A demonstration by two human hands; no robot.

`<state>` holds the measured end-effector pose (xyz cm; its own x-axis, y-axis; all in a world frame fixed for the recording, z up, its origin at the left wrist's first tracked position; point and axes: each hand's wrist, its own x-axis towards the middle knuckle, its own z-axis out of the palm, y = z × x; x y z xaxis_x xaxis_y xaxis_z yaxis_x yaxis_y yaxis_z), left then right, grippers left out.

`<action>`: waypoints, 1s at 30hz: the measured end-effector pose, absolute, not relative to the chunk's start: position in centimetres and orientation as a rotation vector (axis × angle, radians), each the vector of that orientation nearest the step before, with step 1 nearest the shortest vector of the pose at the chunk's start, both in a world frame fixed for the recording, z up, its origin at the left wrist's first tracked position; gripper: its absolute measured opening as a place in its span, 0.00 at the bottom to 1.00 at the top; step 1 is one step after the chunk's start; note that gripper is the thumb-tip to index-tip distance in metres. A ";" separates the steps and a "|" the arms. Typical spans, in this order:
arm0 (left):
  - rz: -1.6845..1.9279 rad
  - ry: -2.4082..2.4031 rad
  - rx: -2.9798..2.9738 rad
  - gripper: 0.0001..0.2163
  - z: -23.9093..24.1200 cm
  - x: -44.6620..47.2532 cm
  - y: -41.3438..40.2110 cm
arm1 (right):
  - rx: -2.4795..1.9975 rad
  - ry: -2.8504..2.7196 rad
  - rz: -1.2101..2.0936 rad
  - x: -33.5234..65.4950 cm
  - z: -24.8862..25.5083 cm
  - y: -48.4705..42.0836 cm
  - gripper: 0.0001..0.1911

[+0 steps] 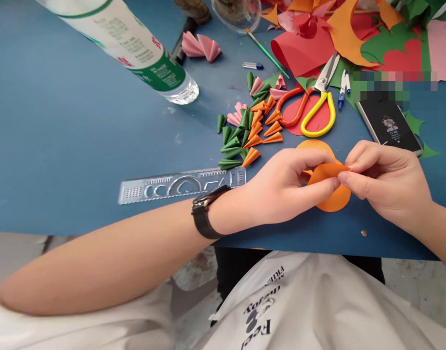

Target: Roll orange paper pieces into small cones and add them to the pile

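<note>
Between my two hands, just above the table, is a bent piece of orange paper (325, 171). My left hand (294, 184), with a black watch at the wrist, grips its left part between thumb and fingers. The thumb and fingers of my right hand (385, 177) pinch its right tip. Beneath lie round orange paper pieces (334, 201), partly hidden by my hands. Left of them are several small folded paper cones, orange (252, 141), green (232, 144) and pink (234, 118).
Scissors (319, 92) with red and yellow handles lie beyond my hands on a red paper circle. A phone (390, 124) is at the right. A stencil ruler (182, 184) lies near my left forearm. A water bottle (135, 46) stands at the left. Paper scraps (303, 53) cover the back.
</note>
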<state>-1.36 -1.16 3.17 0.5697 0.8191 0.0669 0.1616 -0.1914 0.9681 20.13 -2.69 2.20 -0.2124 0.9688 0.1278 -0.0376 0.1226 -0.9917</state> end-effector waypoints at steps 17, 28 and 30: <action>0.857 0.901 1.855 0.05 3.3 -1.1 -1.2 | -1.002 -1.442 1.230 19.8 2.2 -3.1 0.06; 0.961 0.772 2.131 0.06 3.0 -1.3 -1.3 | -0.889 -1.360 1.360 19.7 2.2 -2.7 0.15; 0.984 0.739 2.179 0.05 2.9 -1.4 -1.2 | -0.881 -1.347 1.347 19.7 2.2 -2.8 0.15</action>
<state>-1.37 -1.24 2.91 0.5643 0.6978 0.4411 0.2288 -0.6456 0.7286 19.73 -2.84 2.16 -0.2389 0.9595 0.1489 -0.1495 0.1152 -0.9820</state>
